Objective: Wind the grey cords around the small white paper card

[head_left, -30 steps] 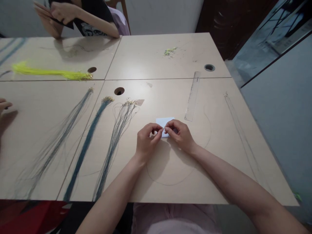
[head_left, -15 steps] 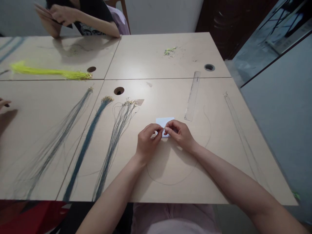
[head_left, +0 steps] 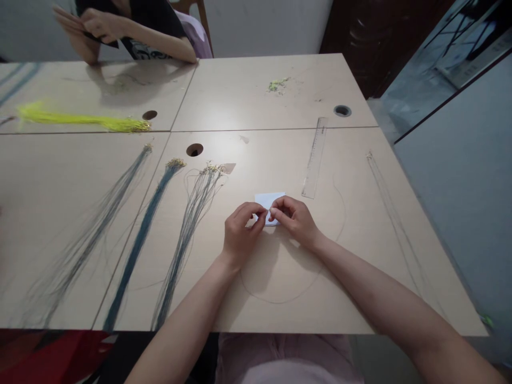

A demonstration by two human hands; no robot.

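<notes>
Because both hands work by fingertip alone, a small slip is the main danger. The left hand [head_left: 244, 226] and the right hand [head_left: 295, 221] meet over a square of white paper [head_left: 264, 199], thumb and forefinger of each closed in a tight pinch, their tips almost touching. A fine bit bridges the tiny gap, most likely an end of the thread [head_left: 276, 303], though it is too small to make out clearly. The rest of that thread lies on the table [head_left: 248, 101] in a wide, loose loop, which passes beneath the right forearm [head_left: 362, 274] and comes out near the ruler [head_left: 314, 160].

If that forearm slides sideways, it could drag the loop and tug the end out of the pinch. Uneven pressure between the two hands could do the same, and a pale, thin strand would be hard to find on this light surface. The grey bundle [head_left: 182, 240] poses another risk: its lower ends lie just beside the left forearm [head_left: 192, 314], so a careless sweep of the elbow might catch them and tangle them, perhaps with the blue bundle [head_left: 138, 248] next to it.
</notes>
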